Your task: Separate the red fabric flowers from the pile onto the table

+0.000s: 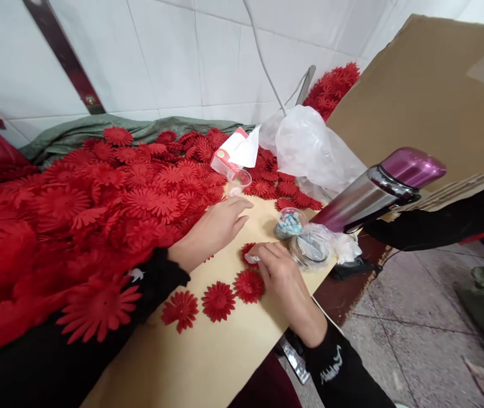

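My left hand [219, 225] reaches over the tan tabletop [157, 362] with its fingers stretched out and nothing seen in them. Just past its fingertips stands a small clear plastic cup [240, 179], with something pale pink beside it. My right hand [281, 276] is closed in a pinch on a small whitish piece [252, 258], whose kind I cannot make out. Under those fingers lies a red fabric flower [247, 249], partly hidden. Nearer me, more flat petal flowers lie in a row: a red flower [249, 285], another flower [219, 301] and a third flower [181, 310].
A large heap of red flowers [140, 187] covers the left side. A tissue box [230, 154] sits at the back. On the right are a tub of blue-and-white pieces [289, 223], a plastic-wrapped container [309, 249], a leaning thermos [378, 190] and cardboard [433, 96].
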`<state>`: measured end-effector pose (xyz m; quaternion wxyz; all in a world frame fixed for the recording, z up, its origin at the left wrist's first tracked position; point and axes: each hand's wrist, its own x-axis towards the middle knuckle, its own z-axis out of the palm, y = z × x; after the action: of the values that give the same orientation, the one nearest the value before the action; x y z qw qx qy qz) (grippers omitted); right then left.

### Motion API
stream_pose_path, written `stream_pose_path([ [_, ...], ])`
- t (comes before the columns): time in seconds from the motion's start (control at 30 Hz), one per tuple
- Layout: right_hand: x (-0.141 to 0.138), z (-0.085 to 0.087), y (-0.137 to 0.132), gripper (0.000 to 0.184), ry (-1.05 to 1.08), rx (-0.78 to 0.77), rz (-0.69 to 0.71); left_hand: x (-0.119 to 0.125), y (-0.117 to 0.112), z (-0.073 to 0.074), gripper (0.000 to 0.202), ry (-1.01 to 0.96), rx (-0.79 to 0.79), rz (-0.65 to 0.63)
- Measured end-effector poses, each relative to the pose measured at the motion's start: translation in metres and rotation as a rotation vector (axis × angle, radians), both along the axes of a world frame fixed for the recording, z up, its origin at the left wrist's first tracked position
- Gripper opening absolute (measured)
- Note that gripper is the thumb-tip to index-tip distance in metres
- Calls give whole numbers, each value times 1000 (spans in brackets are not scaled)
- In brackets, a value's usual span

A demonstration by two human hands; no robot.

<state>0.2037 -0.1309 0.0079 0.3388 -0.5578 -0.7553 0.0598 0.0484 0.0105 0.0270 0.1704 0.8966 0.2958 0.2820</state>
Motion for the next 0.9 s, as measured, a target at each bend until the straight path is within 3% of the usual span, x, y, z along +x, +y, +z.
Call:
stream_pose_path([
  [0.13, 0, -3, -6, 27, 83, 86, -45, 44, 18, -12, 40, 125, 70, -17],
  [0.23, -4, -5, -11, 29, 101, 87, -27, 73, 29, -22, 52, 224, 141, 42],
  [0.4, -3, -8, -20, 31, 124, 178, -65, 98, 45, -27, 63, 416, 235, 179],
  [0.67, 7, -8, -35, 34, 113, 316, -38, 96, 48, -27, 51, 501, 288, 266],
  [0.8, 17, -6, -39, 31, 109, 307, -140, 78, 33, -23, 54, 400, 242, 195],
  [0.9, 32, 7, -34, 29, 88, 328, -275, 54, 14, -22, 47, 230, 117, 180],
])
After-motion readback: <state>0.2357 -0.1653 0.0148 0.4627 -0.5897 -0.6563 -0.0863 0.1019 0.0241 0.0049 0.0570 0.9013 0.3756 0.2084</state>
